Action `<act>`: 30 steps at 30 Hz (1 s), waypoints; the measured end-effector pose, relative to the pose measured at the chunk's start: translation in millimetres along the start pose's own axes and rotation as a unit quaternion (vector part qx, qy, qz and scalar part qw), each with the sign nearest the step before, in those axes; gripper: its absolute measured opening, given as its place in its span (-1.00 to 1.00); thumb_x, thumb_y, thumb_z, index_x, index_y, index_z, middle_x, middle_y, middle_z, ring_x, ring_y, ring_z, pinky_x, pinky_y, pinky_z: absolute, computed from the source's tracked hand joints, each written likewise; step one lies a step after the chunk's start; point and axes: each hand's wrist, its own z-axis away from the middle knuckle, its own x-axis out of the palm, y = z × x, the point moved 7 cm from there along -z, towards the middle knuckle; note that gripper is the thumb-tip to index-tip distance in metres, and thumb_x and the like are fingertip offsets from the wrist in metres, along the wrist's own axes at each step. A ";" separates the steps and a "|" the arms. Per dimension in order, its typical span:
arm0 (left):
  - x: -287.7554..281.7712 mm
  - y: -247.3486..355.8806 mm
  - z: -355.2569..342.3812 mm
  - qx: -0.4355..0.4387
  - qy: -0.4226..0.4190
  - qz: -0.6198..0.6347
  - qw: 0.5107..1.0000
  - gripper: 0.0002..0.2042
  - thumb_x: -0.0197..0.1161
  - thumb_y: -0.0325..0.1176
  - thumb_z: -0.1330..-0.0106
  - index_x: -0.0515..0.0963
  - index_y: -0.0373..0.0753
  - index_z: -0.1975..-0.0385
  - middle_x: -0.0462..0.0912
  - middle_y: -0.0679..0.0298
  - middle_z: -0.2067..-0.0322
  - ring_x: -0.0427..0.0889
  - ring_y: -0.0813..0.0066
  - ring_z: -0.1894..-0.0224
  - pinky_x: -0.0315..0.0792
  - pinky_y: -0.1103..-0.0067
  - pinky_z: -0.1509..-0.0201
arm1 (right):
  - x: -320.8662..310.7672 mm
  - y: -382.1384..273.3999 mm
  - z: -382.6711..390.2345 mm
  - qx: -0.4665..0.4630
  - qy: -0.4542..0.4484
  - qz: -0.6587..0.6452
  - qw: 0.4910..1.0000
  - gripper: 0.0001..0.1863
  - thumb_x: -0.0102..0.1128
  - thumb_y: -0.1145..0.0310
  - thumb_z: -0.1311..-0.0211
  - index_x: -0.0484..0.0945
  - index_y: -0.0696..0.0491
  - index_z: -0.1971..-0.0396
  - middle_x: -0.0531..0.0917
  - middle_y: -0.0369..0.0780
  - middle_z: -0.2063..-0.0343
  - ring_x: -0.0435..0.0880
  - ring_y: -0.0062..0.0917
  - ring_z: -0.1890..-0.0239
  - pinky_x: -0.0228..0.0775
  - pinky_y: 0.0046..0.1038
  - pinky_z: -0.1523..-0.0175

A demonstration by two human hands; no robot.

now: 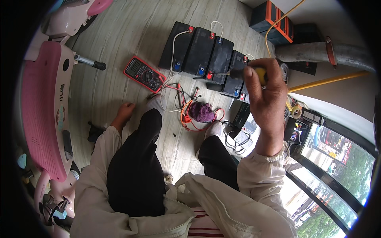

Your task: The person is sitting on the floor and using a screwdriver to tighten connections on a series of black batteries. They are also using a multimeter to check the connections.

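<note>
My right hand [266, 95] is closed round the yellow and black handle of a screwdriver [220, 73]. Its shaft points left, and the tip appears to meet a red terminal [210, 75] on one of several black batteries [219, 55] standing in a row. White wires [173, 49] run between some red and blue terminals. Down beside my left shoe, my left hand [124, 114] hangs low; its fingers are mostly hidden. A red-framed multimeter [145, 74] lies on the floor ahead of that hand, its display lit.
Red and black leads [183, 99] tangle around a purple cloth [201, 112] between my feet. A pink scooter [45, 111] stands at left. Black and orange batteries [274, 22] sit at the far right, near a grey pipe [309, 53]. Glass doors [337, 158] are on the right.
</note>
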 end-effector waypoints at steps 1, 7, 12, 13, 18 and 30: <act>-0.5 -0.3 0.1 0.003 0.001 -0.002 1.000 -0.66 0.18 -0.08 -0.40 0.61 -0.29 0.18 0.54 0.32 0.49 0.43 0.54 0.60 0.29 0.49 0.56 | 1.1 0.4 0.7 0.001 -0.003 -0.011 1.000 -0.73 0.31 0.26 -0.37 0.56 0.05 0.05 0.67 -0.11 0.30 0.72 -0.33 0.35 0.57 -0.40 0.21; -0.2 -2.8 -0.4 -0.006 -0.004 0.001 1.000 -0.67 0.18 -0.08 -0.41 0.60 -0.27 0.21 0.53 0.33 0.50 0.43 0.54 0.60 0.28 0.48 0.57 | -1.5 -5.2 1.0 -0.024 -0.026 -0.119 0.992 -0.73 0.28 0.31 -0.36 0.58 0.05 0.01 0.67 -0.15 0.30 0.71 -0.34 0.34 0.55 -0.44 0.19; -0.9 -4.5 -0.9 -0.006 -0.001 0.004 1.000 -0.67 0.18 -0.09 -0.40 0.60 -0.28 0.23 0.53 0.33 0.52 0.43 0.52 0.60 0.28 0.47 0.56 | -0.6 -8.4 -1.7 -0.057 0.008 -0.037 0.998 -0.75 0.29 0.29 -0.36 0.61 0.06 0.04 0.66 -0.16 0.33 0.69 -0.36 0.37 0.54 -0.46 0.22; -0.8 -3.8 -0.7 -0.007 0.000 0.006 1.000 -0.67 0.18 -0.09 -0.40 0.60 -0.28 0.24 0.53 0.33 0.52 0.43 0.52 0.60 0.28 0.47 0.56 | -0.5 -8.5 -1.9 -0.064 0.011 -0.018 0.998 -0.75 0.29 0.29 -0.36 0.61 0.06 0.05 0.65 -0.16 0.34 0.69 -0.36 0.37 0.53 -0.46 0.22; -1.9 -3.8 -0.2 -0.010 0.000 0.006 1.000 -0.66 0.19 -0.08 -0.38 0.60 -0.29 0.24 0.53 0.32 0.53 0.43 0.54 0.59 0.28 0.47 0.55 | -4.0 -8.2 -2.3 -0.060 -0.002 -0.058 0.997 -0.73 0.31 0.23 -0.36 0.61 0.06 0.07 0.63 -0.17 0.33 0.67 -0.36 0.36 0.52 -0.46 0.25; -0.6 -10.4 -7.5 -0.012 -0.011 -0.013 1.000 -0.64 0.17 -0.02 -0.41 0.61 -0.23 0.14 0.51 0.36 0.46 0.37 0.58 0.61 0.25 0.53 0.59 | -4.3 -9.8 -1.4 -0.049 -0.015 -0.024 0.998 -0.79 0.16 0.33 -0.42 0.60 0.12 0.09 0.62 -0.15 0.31 0.65 -0.39 0.34 0.50 -0.43 0.20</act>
